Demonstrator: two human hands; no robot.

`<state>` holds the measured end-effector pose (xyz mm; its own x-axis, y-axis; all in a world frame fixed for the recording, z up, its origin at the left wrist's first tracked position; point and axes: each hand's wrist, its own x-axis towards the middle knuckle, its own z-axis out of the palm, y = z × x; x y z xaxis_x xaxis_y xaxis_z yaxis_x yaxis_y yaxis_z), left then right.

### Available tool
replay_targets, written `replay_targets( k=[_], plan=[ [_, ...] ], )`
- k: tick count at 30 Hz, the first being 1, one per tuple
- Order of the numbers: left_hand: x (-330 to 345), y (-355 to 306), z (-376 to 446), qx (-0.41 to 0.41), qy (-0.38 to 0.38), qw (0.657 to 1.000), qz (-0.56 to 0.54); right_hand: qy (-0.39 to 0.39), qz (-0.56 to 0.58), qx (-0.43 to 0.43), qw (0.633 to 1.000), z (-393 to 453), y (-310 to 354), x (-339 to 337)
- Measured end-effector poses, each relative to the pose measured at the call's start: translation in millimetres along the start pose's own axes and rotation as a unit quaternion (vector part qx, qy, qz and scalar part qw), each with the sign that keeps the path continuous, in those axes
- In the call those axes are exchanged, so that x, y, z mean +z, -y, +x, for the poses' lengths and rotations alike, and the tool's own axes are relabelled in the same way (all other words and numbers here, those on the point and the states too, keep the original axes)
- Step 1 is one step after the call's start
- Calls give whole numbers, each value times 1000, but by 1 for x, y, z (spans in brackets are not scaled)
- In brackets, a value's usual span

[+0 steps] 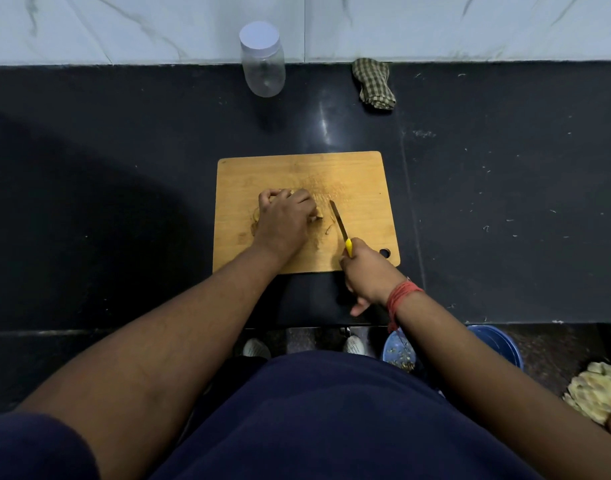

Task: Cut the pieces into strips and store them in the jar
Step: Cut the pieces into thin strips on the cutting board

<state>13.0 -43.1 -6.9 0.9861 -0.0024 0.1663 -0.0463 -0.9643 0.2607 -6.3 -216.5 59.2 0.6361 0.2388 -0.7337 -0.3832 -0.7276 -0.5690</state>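
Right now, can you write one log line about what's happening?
left hand: holds pieces on cutting board | right hand: grips yellow-handled knife | jar: lidded, empty

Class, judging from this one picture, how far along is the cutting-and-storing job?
Done: nothing stored; the jar looks empty, lid on. In hand: left hand covers pieces on the board; right hand holds the knife beside it. Left: cutting strips, opening and filling the jar.

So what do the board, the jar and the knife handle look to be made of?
Cutting board: wood or bamboo, matte, with visible grain and cut marks. Jar: clear, glass or plastic, cannot tell which; white lid. Knife handle: yellow, probably plastic, mostly hidden in the right hand.
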Motion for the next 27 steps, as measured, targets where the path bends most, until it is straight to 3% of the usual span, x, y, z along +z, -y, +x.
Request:
replay_targets(
  k=[27],
  plan=[
    [2,1,0,-6,-16,1000,7,28,-48,25,998,26,25,15]
  ],
)
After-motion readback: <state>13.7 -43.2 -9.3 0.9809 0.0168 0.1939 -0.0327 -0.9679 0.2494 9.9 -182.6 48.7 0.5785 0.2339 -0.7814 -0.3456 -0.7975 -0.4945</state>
